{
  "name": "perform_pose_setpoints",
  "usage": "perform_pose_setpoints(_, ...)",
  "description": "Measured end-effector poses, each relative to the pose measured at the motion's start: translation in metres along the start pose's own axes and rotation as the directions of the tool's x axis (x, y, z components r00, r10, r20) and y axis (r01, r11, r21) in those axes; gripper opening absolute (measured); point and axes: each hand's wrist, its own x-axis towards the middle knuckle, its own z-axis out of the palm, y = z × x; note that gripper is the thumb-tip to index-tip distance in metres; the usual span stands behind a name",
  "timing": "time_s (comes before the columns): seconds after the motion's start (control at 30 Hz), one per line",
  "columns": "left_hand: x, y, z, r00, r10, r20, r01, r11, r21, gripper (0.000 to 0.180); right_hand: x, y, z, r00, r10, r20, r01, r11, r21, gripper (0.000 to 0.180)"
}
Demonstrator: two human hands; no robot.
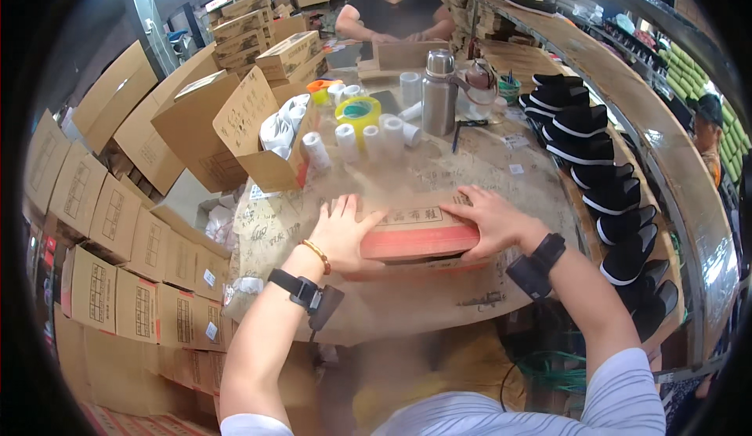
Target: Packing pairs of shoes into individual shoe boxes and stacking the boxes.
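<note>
A brown cardboard shoebox (421, 242) with a red band along its near side lies on the table in front of me. Its lid seems slightly raised, with a dark gap along the lower near edge. My left hand (342, 231) presses on the box's left end, thumb over the top and fingers spread. At the opposite end my right hand (493, 220) grips the corner, thumb on the top face. Both wrists wear black straps with small dark devices. What the box holds is hidden.
White label rolls (372, 140), yellow tape (359, 112) and a steel thermos (439, 95) stand beyond the box. An open carton (258, 134) sits left, above stacked cartons (133, 248). Black shoes (581, 134) line the right-hand shelf. Across the table a person (399, 13) handles a box.
</note>
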Motion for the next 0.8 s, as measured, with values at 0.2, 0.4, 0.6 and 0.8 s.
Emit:
perform_pose_setpoints(0.2,-0.036,0.021,0.027,0.924,0.071,-0.375,-0.055,0.997,0.051,0.087,-0.013,0.026,0.109,0.642,0.339,-0.688,0.125,0.839,0.53,0.068)
perform_pose_setpoints(0.4,-0.09,0.034,0.086,0.525,-0.05,-0.85,0.009,0.999,-0.053,0.111,-0.062,-0.03,0.098,0.896,0.414,-0.162,0.245,-0.155,0.957,0.073)
perform_pose_setpoints(0.6,-0.151,0.119,0.016,0.613,-0.517,-0.598,-0.009,0.752,-0.659,0.067,0.015,-0.17,0.142,0.937,0.071,-0.341,0.332,-0.482,0.811,0.082)
perform_pose_setpoints(0.8,-0.278,0.04,-0.096,-0.238,-0.655,-0.717,0.085,0.721,-0.687,0.064,0.054,-0.243,0.094,0.839,-0.105,-0.533,0.515,-0.162,0.842,0.077)
